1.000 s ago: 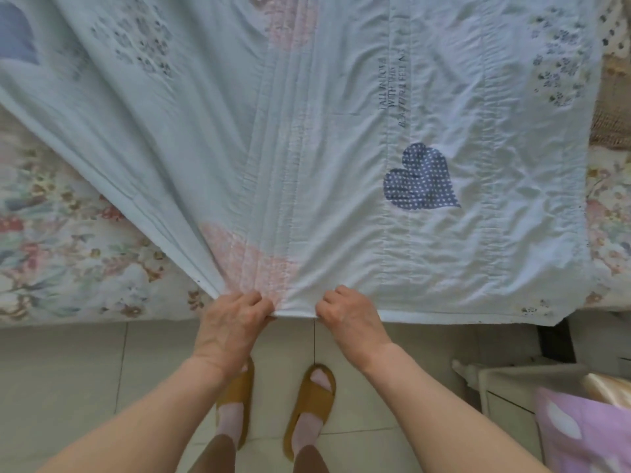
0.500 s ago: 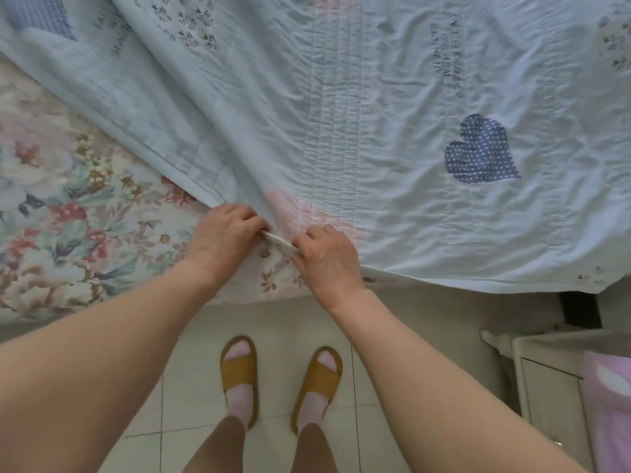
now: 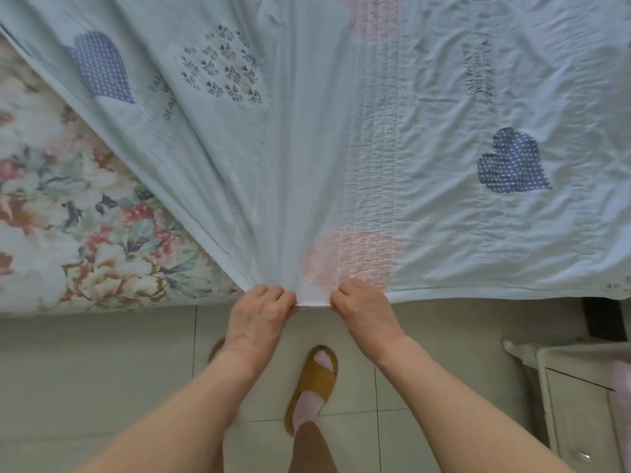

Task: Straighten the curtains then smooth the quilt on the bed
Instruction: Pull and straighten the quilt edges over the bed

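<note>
A pale blue quilt [image 3: 426,138] with dotted navy hearts, pink patches and printed text lies over the bed. Its near hem hangs past the bed's front edge. My left hand [image 3: 257,317] grips the hem with curled fingers, and my right hand [image 3: 362,310] grips it a short way to the right. Long folds fan out from the two hands toward the far left. The right part of the quilt lies flat with fine wrinkles. No curtains are in view.
A floral bedsheet [image 3: 75,216] shows uncovered on the left of the bed. Below is beige tiled floor [image 3: 102,370] with my feet in mustard slippers [image 3: 312,384]. A white bedside cabinet [image 3: 573,397] stands at the right, close to the bed.
Both hands, still gripping the hem, pulled it back off the bed toward me over the floor, after having moved it onto the floral sheet. The folds are stretched tighter now.
</note>
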